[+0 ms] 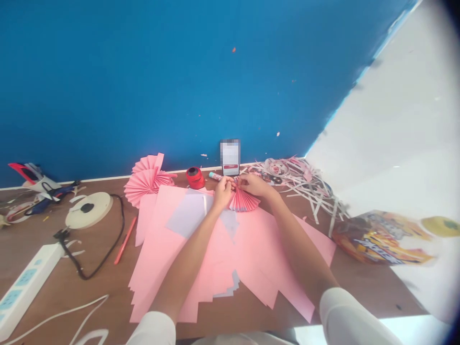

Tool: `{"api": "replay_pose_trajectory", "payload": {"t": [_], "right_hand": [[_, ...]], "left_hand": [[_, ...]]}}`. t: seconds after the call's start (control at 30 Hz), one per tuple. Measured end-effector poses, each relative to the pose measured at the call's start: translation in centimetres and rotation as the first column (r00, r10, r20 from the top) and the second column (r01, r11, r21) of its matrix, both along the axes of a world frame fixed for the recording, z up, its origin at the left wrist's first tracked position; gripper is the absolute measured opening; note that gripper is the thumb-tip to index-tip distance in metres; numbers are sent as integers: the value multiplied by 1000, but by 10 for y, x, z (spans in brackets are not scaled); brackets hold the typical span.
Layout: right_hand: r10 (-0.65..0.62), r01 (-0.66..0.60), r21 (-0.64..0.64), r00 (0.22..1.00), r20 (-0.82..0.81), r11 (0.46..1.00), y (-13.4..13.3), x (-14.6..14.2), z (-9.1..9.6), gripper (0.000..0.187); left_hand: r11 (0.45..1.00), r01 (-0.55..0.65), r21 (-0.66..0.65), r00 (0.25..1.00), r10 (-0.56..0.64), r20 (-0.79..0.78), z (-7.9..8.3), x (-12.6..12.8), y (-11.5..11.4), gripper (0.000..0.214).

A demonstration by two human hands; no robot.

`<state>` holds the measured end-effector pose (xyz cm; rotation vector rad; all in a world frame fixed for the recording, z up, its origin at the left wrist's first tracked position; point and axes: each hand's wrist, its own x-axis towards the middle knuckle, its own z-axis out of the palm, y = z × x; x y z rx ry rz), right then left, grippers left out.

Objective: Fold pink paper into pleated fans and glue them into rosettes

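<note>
Both hands meet at the gathered top of a pleated pink paper fan [245, 200], whose folds spread downward over the sheets. My left hand [224, 190] pinches the fan's upper left end. From the other side, my right hand [254, 185] has its fingers closed on the same gathered end. Beneath the forearms lie overlapping pink paper sheets [168, 244], with lavender paper [187, 214] among them. Just behind my left hand is a glue stick [215, 176]. Further left sit finished-looking pink paper fans [143, 184], folded and opened into rounds.
A phone [230, 157] leans on the blue wall. Left of it stands a red tape roll [195, 178]. Shredded paper strips [305, 182] and a snack bag [384, 238] lie right. On the left are a red pen [125, 240], a white reel [88, 211] and a power strip [30, 287].
</note>
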<state>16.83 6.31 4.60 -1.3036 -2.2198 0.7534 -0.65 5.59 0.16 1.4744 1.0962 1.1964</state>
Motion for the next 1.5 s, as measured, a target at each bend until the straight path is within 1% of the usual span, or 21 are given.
{"api": "replay_pose_trajectory", "payload": {"t": [0.1,0.17,0.37,0.53,0.7,0.8,1.0,1.13,1.37,1.5], "right_hand": [[-10,10,18,1000,5,1000,-1,0,1,7],[-19,19,24,1000,2,1000,-1,0,2,6],[-40,40,32,999,-2,999,-2,0,1,6],[-25,25,21,1000,-7,999,-2,0,2,6],[-47,47,9,999,-14,999,-2,0,2,8],[-36,36,8,999,-23,999,-2,-1,1,7],[-28,29,16,999,-39,999,-1,-1,-2,3],[-27,28,19,998,-55,999,0,0,-3,3],[19,-19,-2,996,-86,1000,1,3,-3,5],[17,-16,10,997,-77,1000,0,4,-2,5]], "left_hand": [[999,-40,12,999,40,-29,1,0,-2,10],[999,-43,6,999,44,-30,2,0,-3,8],[1000,-14,-6,999,13,-46,2,0,-3,9],[1000,11,-5,996,-12,-84,1,0,-3,15],[999,11,48,985,-2,-171,1,-1,-4,17],[997,31,76,982,-16,-190,0,-1,-3,18],[993,52,106,972,-26,-232,0,-2,-3,13],[993,66,102,963,-37,-268,2,-2,-3,11],[990,88,107,962,-56,-267,3,-1,-4,8],[988,92,126,955,-52,-292,5,-1,-6,8]]}}
